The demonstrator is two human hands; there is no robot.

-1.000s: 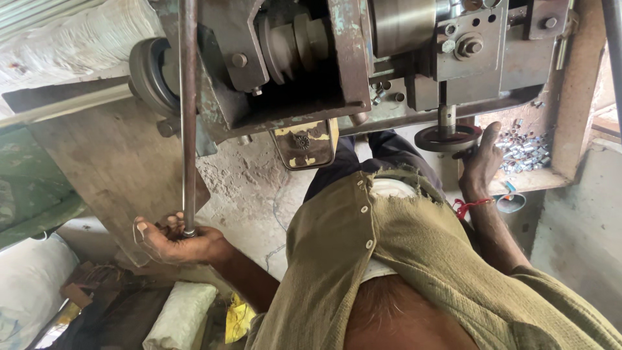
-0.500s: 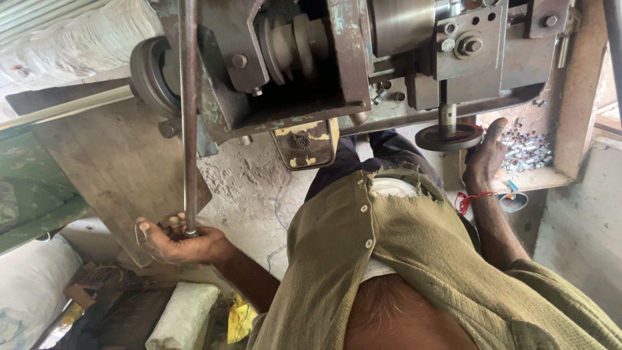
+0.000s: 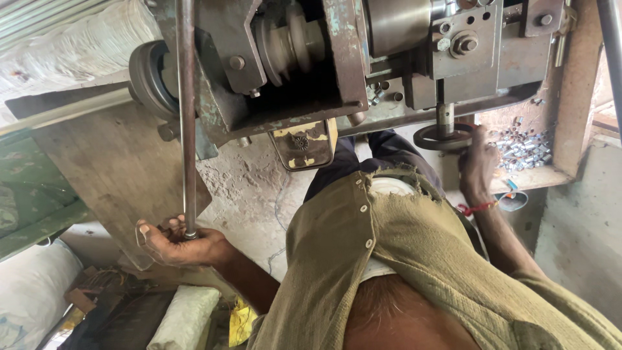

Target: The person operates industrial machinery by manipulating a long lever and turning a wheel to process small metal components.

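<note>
My left hand (image 3: 175, 243) is low on the left, palm up, fingers curled around the bottom end of a long thin metal rod (image 3: 187, 123). The rod runs straight up past the machine. My right hand (image 3: 478, 165), with a red thread around its wrist, grips the rim of a small dark handwheel (image 3: 435, 138) under the machine's right side. The handwheel hangs on a short shaft below a bolted metal block (image 3: 463, 45). My olive shirt fills the lower middle of the view.
A heavy worn metal machine (image 3: 337, 71) with a stepped pulley (image 3: 288, 39) spans the top. A tray (image 3: 528, 178) of several small shiny metal pieces sits to the right. A wooden board (image 3: 97, 168), white sacks (image 3: 29, 298) and scrap lie on the left.
</note>
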